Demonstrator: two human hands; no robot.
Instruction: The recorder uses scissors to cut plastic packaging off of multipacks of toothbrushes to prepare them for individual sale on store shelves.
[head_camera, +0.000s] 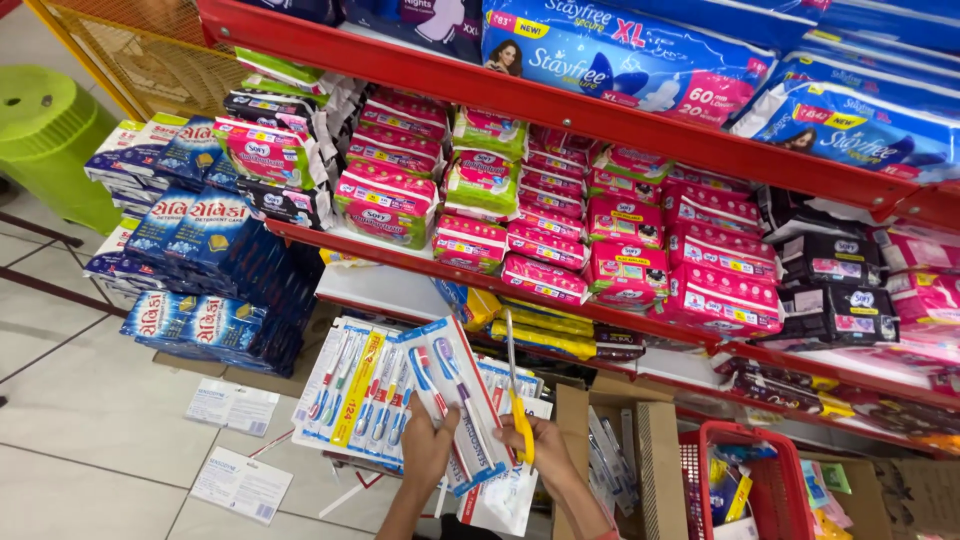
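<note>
While a green plastic stool (45, 130) stands at the far left on the tiled floor (90, 400), stacks of blue packets (205, 290) lean against the red shelf unit (560, 105) beside it, and two white paper slips (235, 405) lie flat on the tiles in front of them. Next comes a fan of toothbrush blister packs (365, 395), propped near the bottom shelf. The left hand (428, 445) is closed around the lower end of one toothbrush pack (458, 400), holding it upright and tilted, just in front of the fan. Close beside it, the right hand (543, 452) is closed on the yellow handles of a pair of scissors (515, 395), whose blades point up next to the held pack's right edge; whether they touch it I cannot tell. Above both hands, pink and green packets (560, 235) fill the middle shelf. Further right stand an open cardboard box (650, 450) and a red shopping basket (740, 435) holding small goods.
</note>
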